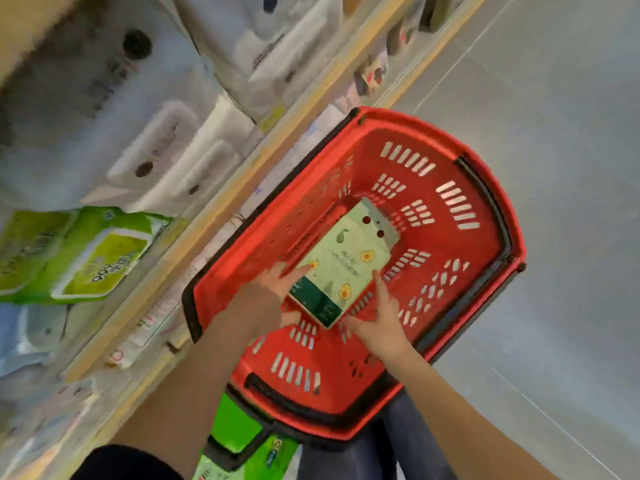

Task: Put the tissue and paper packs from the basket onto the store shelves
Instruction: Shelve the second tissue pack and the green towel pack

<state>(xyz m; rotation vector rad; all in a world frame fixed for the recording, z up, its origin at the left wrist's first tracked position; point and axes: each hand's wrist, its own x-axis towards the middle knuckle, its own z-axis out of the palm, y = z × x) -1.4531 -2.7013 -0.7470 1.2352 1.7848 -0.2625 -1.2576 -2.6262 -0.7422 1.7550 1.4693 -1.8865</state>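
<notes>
Nearly done I reckon: just one avocado-print pack (346, 261) lies flat in the red basket (460, 271), my left hand (277, 282) and right hand (377, 323) touching its sides, fingers straight, not gripping yet, shelves (221, 202) next.

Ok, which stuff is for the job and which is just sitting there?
For the job: avocado pack, red basket, left hand and right hand touching it, shelf.
Just there: green wipes pack and white packs already shelved, grey floor.
</notes>
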